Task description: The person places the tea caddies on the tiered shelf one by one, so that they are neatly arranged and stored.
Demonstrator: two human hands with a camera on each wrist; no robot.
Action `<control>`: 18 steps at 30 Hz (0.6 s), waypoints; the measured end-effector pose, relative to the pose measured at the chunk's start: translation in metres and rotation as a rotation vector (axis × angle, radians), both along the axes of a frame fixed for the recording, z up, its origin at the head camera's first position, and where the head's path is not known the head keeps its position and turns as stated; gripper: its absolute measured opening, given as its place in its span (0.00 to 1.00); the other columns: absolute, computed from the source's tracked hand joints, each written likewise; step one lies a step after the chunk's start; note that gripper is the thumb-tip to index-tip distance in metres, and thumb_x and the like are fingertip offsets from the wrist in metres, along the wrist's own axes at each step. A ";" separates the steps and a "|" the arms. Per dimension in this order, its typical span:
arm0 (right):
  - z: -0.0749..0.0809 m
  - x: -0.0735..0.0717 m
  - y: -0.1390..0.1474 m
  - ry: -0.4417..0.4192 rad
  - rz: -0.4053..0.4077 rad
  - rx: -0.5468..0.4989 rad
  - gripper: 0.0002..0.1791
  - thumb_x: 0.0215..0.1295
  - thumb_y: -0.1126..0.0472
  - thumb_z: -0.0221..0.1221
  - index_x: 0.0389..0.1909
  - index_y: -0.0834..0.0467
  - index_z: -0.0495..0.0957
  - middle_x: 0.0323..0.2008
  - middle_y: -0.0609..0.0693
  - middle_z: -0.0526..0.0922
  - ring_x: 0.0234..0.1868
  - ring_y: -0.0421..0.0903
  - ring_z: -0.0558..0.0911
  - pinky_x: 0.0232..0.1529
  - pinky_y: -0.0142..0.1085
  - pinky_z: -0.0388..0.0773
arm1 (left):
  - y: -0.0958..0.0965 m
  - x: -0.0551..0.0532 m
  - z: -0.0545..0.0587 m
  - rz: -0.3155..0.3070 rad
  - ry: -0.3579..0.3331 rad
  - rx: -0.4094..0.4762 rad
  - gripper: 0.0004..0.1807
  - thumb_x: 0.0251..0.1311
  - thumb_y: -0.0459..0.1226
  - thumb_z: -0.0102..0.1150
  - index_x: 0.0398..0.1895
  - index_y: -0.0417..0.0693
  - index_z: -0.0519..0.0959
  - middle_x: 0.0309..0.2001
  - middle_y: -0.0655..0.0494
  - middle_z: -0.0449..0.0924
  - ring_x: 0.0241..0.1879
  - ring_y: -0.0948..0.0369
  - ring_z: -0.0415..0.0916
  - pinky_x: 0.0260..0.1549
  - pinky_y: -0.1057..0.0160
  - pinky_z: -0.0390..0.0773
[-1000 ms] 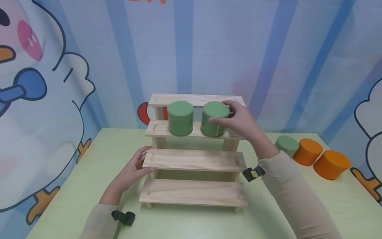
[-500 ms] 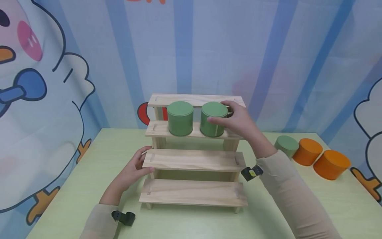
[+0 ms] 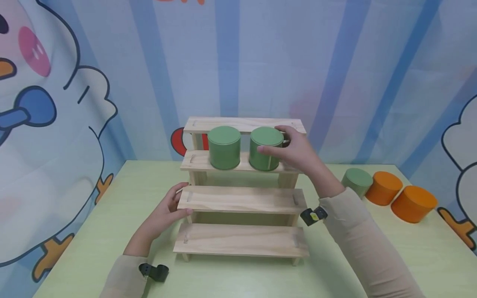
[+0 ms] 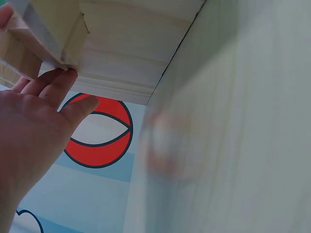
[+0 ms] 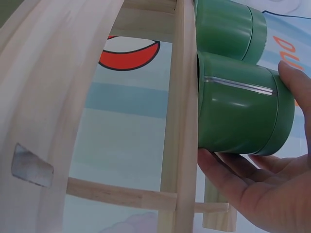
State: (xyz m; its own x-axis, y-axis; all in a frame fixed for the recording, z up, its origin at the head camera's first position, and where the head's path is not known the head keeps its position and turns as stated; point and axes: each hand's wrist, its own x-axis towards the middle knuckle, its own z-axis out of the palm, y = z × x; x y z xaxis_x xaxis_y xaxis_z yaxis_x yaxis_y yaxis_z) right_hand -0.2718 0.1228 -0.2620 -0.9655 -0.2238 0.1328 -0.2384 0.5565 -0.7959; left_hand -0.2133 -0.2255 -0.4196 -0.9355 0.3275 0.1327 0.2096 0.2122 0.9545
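A wooden stepped shelf [image 3: 242, 198] stands in the middle of the table. On its second tier from the top are two upright green tins with lids, side by side with a narrow gap. My right hand [image 3: 298, 149] grips the right green tin [image 3: 264, 153], thumb in front and fingers behind; in the right wrist view the tin's base [image 5: 233, 102] meets the board, its silver seam showing. The other green tin [image 3: 224, 148] stands left of it, untouched. My left hand [image 3: 164, 215] holds the shelf's left end, thumb at a lower tier's edge, fingers against the wooden support [image 4: 53, 29].
Right of the shelf, a third green tin [image 3: 357, 181] and two orange tins [image 3: 384, 188] stand in a row on the pale table [image 3: 149, 178]. Behind hangs a blue striped cloth [image 3: 261, 62] with cartoon figures. A dark wrist camera [image 3: 314, 216] is strapped to each sleeve.
My right hand has shifted the right green tin slightly left, toward the other one, mostly in the first half second. The left hand keeps its place on the shelf.
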 end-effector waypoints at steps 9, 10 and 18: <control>0.000 0.005 0.004 0.004 -0.002 0.022 0.52 0.54 0.41 0.67 0.74 0.57 0.52 0.62 0.61 0.72 0.62 0.56 0.72 0.60 0.49 0.72 | 0.001 0.000 0.001 0.000 0.001 0.004 0.41 0.62 0.33 0.59 0.73 0.44 0.47 0.70 0.37 0.59 0.63 0.42 0.64 0.61 0.44 0.65; 0.000 0.005 0.005 0.005 -0.003 0.023 0.52 0.55 0.41 0.67 0.74 0.57 0.52 0.62 0.61 0.71 0.62 0.56 0.72 0.60 0.50 0.71 | 0.001 0.000 0.001 0.001 0.001 0.004 0.41 0.62 0.33 0.59 0.73 0.44 0.47 0.70 0.37 0.59 0.63 0.42 0.64 0.61 0.44 0.65; 0.007 0.015 0.022 0.010 0.001 0.026 0.52 0.55 0.40 0.66 0.75 0.54 0.50 0.67 0.57 0.68 0.65 0.56 0.69 0.63 0.52 0.67 | 0.000 0.000 0.000 -0.001 0.000 0.010 0.41 0.62 0.33 0.59 0.73 0.44 0.47 0.70 0.37 0.59 0.63 0.42 0.64 0.60 0.46 0.67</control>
